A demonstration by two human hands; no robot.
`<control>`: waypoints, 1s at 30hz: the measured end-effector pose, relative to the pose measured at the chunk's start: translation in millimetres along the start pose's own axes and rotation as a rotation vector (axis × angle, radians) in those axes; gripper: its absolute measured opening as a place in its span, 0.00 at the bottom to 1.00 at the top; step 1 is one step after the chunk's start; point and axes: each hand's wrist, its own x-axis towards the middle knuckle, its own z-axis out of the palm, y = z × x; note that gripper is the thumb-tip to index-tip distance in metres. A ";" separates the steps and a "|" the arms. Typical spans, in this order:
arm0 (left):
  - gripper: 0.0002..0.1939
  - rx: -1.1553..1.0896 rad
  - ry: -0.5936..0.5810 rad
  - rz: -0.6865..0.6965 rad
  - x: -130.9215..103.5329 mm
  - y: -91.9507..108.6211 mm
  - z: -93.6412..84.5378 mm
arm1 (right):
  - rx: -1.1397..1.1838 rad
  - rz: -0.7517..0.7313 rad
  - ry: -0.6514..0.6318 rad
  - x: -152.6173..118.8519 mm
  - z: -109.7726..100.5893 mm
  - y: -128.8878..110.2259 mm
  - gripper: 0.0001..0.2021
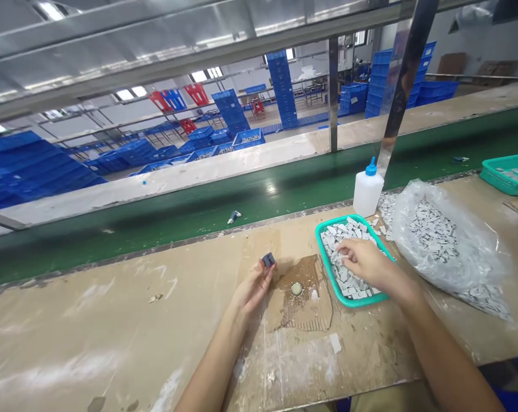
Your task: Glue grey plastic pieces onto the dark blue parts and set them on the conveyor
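Between the fingertips of my left hand (255, 286) is a small dark grey block (268, 260), held above the table. My right hand (366, 262) reaches over a green basket (348, 302) full of small white pieces (354, 285). Its thumb and fingers are bent close together at the pieces; whether they hold one is too small to tell. Between my hands lies a torn piece of cardboard (304, 315) with a small round cap (297, 289) of pale stuff on it.
Behind the basket stands a white bottle (367, 191) with a blue tip. To the right lies a clear bag (451, 240) of white pieces, with another green basket (510, 182) beyond. A green conveyor belt (190, 212) crosses behind the table, carrying a small part (234, 217).
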 end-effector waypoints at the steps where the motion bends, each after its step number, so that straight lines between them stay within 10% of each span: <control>1: 0.07 0.007 -0.024 0.016 1.6 1.9 -2.8 | 0.015 -0.003 0.021 -0.3 -2.4 2.2 0.15; 12: 0.07 -0.037 -0.161 0.067 -7.8 2.5 -4.0 | 0.355 -0.073 0.037 9.0 30.4 -32.9 0.10; 30: 0.09 0.055 -0.326 0.073 -6.6 -2.2 -1.3 | -0.057 -0.475 -0.033 6.1 79.3 -46.1 0.14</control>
